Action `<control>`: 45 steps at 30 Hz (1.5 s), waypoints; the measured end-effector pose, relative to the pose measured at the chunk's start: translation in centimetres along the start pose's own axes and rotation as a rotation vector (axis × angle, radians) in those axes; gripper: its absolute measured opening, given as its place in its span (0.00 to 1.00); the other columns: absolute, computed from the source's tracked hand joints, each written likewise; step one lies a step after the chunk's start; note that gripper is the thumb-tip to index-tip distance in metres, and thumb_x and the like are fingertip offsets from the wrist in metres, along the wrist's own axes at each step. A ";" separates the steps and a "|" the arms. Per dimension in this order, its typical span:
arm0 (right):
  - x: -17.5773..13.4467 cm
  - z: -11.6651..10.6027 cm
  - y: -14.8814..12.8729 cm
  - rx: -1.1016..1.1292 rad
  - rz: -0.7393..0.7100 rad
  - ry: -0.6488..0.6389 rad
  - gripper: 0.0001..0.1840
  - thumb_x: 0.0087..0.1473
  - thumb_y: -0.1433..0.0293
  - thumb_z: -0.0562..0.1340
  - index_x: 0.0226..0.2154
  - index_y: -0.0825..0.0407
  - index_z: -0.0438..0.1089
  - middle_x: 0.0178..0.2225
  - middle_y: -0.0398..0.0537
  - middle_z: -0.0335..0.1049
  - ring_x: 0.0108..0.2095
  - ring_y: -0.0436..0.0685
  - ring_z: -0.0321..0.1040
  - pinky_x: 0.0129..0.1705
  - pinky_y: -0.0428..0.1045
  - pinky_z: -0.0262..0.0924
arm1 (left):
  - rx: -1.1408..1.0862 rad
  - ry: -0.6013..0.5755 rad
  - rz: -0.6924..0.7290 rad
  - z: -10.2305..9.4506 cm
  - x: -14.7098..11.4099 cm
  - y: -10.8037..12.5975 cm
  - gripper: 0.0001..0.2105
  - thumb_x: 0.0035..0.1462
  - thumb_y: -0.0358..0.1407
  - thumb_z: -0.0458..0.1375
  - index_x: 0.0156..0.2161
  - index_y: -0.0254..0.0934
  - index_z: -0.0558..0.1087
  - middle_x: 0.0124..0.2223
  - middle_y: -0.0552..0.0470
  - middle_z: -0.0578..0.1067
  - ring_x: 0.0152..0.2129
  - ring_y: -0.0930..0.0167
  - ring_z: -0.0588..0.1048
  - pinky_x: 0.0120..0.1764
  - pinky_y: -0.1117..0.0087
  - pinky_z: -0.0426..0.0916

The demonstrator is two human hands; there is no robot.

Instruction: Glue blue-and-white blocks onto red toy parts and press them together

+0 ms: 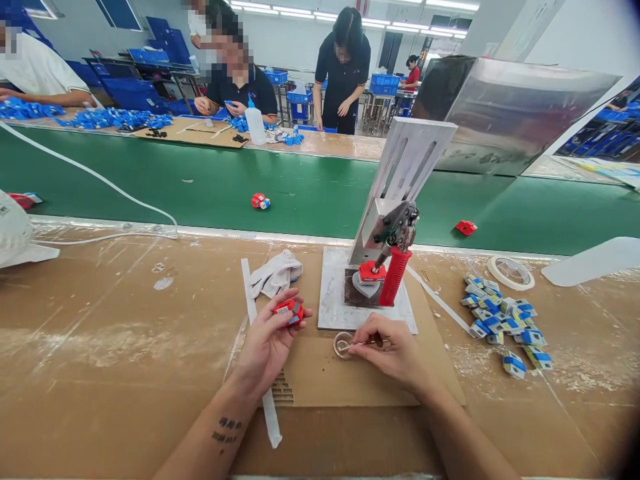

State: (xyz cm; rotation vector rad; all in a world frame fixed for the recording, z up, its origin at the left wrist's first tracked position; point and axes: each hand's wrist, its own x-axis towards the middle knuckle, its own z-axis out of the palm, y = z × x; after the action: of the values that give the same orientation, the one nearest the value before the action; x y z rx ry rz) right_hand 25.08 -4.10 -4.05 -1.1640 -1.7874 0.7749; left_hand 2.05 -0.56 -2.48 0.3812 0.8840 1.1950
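Note:
My left hand (pixel 273 337) is closed around a small red plastic part (pixel 289 312), held just left of the metal press base. In my right hand (pixel 387 347) a thin stick (pixel 356 347) is pinched between thumb and fingers. Its tip reaches into a small round dish (pixel 343 345) on the cardboard sheet (pixel 360 383). Beyond both hands stands a toggle clamp (pixel 397 230) with a red handle (pixel 396 277). Under its plunger another red part (pixel 373 271) rests on a grey, rounded block (pixel 367 287).
A white glove (pixel 277 273) lies left of the press. On the right are a pile of blue and white parts (pixel 505 317) and a tape roll (pixel 511 273). Red parts (pixel 261 201) sit on the green conveyor (pixel 210 180). Across it, co-workers (pixel 240 87) handle blue pieces.

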 end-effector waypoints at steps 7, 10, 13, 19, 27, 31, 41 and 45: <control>0.4 -1.1 -0.7 0.163 0.275 0.041 0.15 0.50 0.61 0.70 0.24 0.53 0.70 0.24 0.47 0.72 0.24 0.49 0.63 0.25 0.45 0.55 | 0.101 -0.065 0.081 -0.4 0.0 -0.4 0.31 0.43 0.33 0.69 0.54 0.35 0.65 0.37 0.48 0.76 0.35 0.69 0.76 0.31 0.74 0.71; 0.5 -1.1 -0.5 0.153 0.345 0.042 0.17 0.48 0.59 0.70 0.23 0.53 0.69 0.24 0.48 0.71 0.24 0.50 0.61 0.26 0.46 0.53 | 0.114 -0.068 0.112 -0.5 0.1 -0.5 0.34 0.43 0.37 0.72 0.54 0.36 0.64 0.36 0.51 0.75 0.32 0.71 0.74 0.29 0.75 0.68; 0.5 -1.0 -0.3 0.161 0.403 0.046 0.18 0.47 0.56 0.69 0.24 0.53 0.68 0.25 0.49 0.71 0.25 0.51 0.61 0.27 0.48 0.53 | 0.123 -0.072 0.131 -0.6 0.2 -0.7 0.38 0.40 0.39 0.76 0.55 0.37 0.63 0.38 0.50 0.77 0.30 0.74 0.74 0.29 0.76 0.67; 0.2 -0.9 -0.1 0.181 0.470 0.053 0.19 0.47 0.55 0.69 0.25 0.53 0.68 0.27 0.49 0.71 0.28 0.53 0.63 0.30 0.49 0.53 | 0.198 -0.152 0.175 -1.1 0.4 -1.0 0.31 0.43 0.38 0.76 0.50 0.36 0.67 0.52 0.43 0.78 0.38 0.74 0.78 0.39 0.77 0.70; 0.2 -1.4 -0.1 0.237 0.416 0.109 0.18 0.47 0.58 0.72 0.25 0.53 0.68 0.26 0.47 0.71 0.27 0.50 0.64 0.28 0.46 0.56 | 0.403 -0.244 0.279 -1.1 -0.1 -1.2 0.19 0.51 0.36 0.71 0.46 0.37 0.72 0.50 0.47 0.79 0.41 0.74 0.78 0.45 0.76 0.73; 0.0 -2.0 -0.4 0.441 0.267 0.244 0.16 0.48 0.66 0.74 0.25 0.52 0.66 0.25 0.43 0.70 0.26 0.47 0.65 0.28 0.43 0.58 | 0.514 -0.278 0.290 -0.8 -0.5 -2.0 0.19 0.52 0.35 0.70 0.48 0.37 0.71 0.47 0.47 0.79 0.40 0.70 0.80 0.43 0.72 0.74; -0.5 -0.1 -2.2 0.622 0.098 0.357 0.13 0.54 0.70 0.71 0.27 0.51 0.65 0.27 0.42 0.70 0.28 0.47 0.64 0.30 0.43 0.59 | 0.900 -0.390 0.526 0.1 -2.0 -3.5 0.14 0.52 0.36 0.69 0.45 0.39 0.76 0.46 0.48 0.81 0.44 0.66 0.79 0.49 0.66 0.72; -0.4 0.4 -2.4 0.596 0.082 0.336 0.13 0.54 0.71 0.70 0.27 0.51 0.65 0.27 0.41 0.70 0.28 0.46 0.64 0.29 0.42 0.59 | 0.942 -0.424 0.551 -0.2 -2.2 -3.5 0.15 0.52 0.36 0.70 0.45 0.40 0.76 0.46 0.50 0.81 0.45 0.66 0.79 0.49 0.67 0.73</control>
State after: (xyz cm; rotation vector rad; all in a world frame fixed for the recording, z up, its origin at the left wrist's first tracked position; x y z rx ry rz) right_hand 23.89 -5.40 -2.38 -0.8987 -1.1257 1.0048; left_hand 3.94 -3.82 -4.10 1.6617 0.9463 1.0457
